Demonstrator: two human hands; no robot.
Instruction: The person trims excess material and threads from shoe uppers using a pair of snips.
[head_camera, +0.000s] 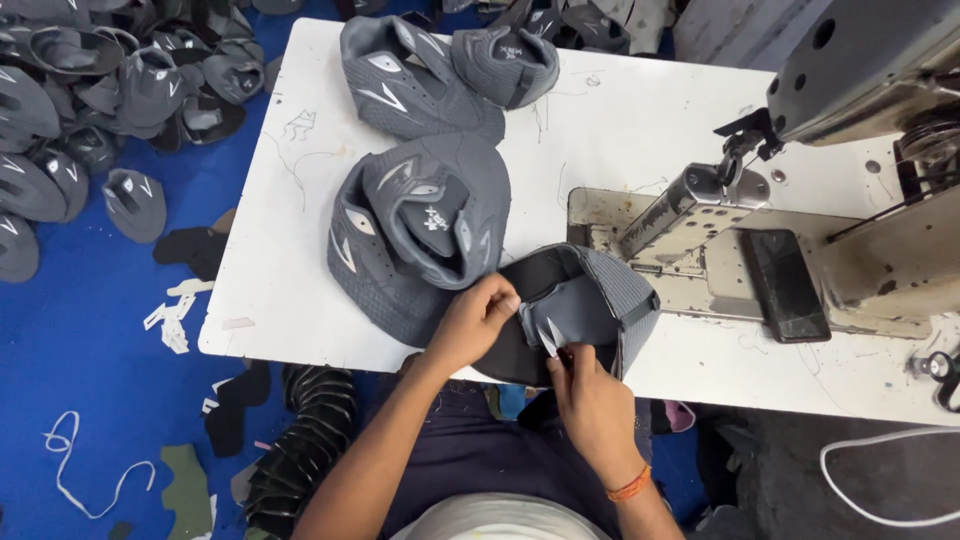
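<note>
Your left hand (478, 320) pinches the edge of a grey shoe upper (585, 305) at the white table's (620, 130) near edge; your right hand (590, 400) grips its lower flap beside the post-bed sewing machine (700, 205); this piece looks not yet stitched; stacked grey uppers (420, 230) lie left, a large heap (90, 90) on the floor.

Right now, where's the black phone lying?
In the head view, the black phone lies flat on the sewing machine bed, right of the post arm and of the grey shoe upper both hands hold.
</note>
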